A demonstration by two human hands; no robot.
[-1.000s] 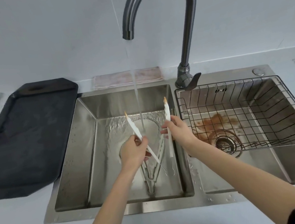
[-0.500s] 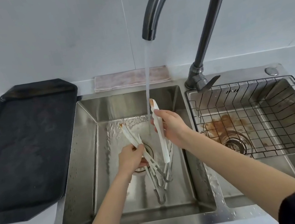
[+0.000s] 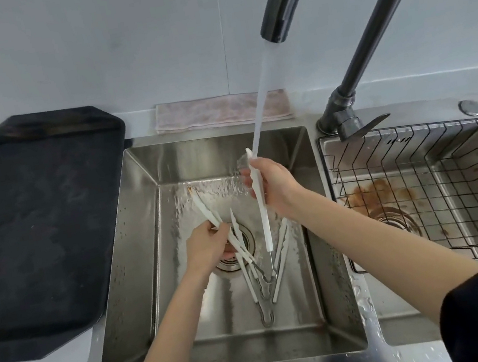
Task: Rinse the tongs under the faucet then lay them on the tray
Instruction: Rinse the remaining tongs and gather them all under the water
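White-tipped metal tongs (image 3: 266, 224) are held spread over the left sink basin (image 3: 147, 177). My right hand (image 3: 274, 187) grips one arm of them, whose tip sits in the stream from the dark faucet (image 3: 276, 27). My left hand (image 3: 207, 243) grips the other arm, whose orange-stained tip (image 3: 193, 193) points up and to the left. Another pair of tongs (image 3: 279, 264) lies on the basin floor beneath. The black tray (image 3: 34, 223) rests on the counter left of the sink.
A wire basket (image 3: 424, 189) fills the right basin, with a brown stain near its drain. A folded pink cloth (image 3: 219, 112) lies behind the sink. Water drops dot the sink's front rim.
The right-hand arm of the tongs has moved into the water stream. My left hand has dropped lower in the basin. The view has come closer and shifted.
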